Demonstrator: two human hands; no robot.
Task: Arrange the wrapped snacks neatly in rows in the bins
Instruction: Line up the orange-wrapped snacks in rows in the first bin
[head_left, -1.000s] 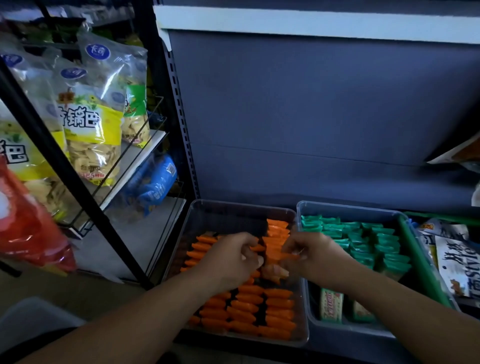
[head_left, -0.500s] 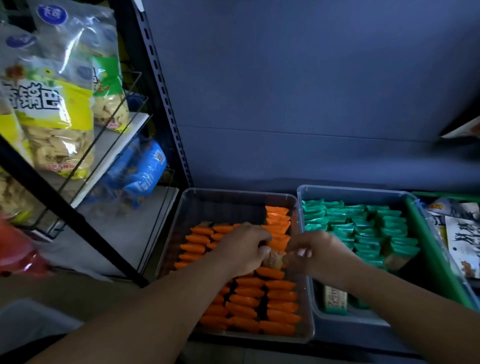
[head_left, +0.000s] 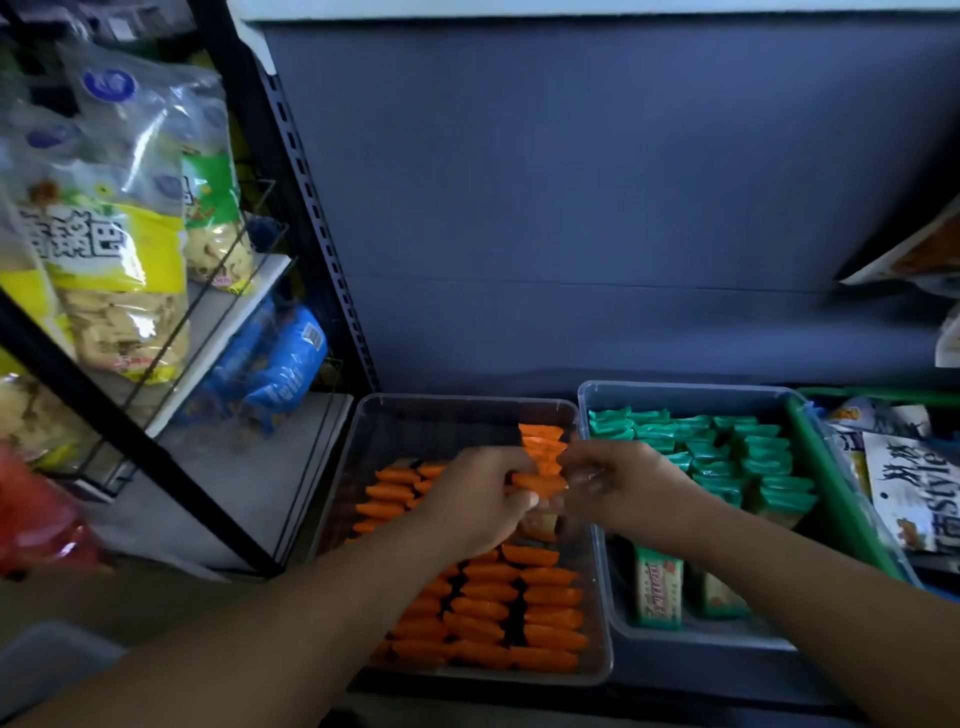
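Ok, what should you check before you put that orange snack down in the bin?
1. Left hand pinches the orange snack: ok.
2. Right hand grips it too: cannot tell, blurred.
3. Free room at the back of the clear bin: ok.
4. Front rows straight: ok.
5. Spot under the hands tidy: cannot tell, hidden.
6. Green snacks only in the right bin: ok.

Forearms stretched forward, left hand (head_left: 475, 501) and right hand (head_left: 621, 486) meeting, fingers curled, pinching one orange snack (head_left: 540, 480)
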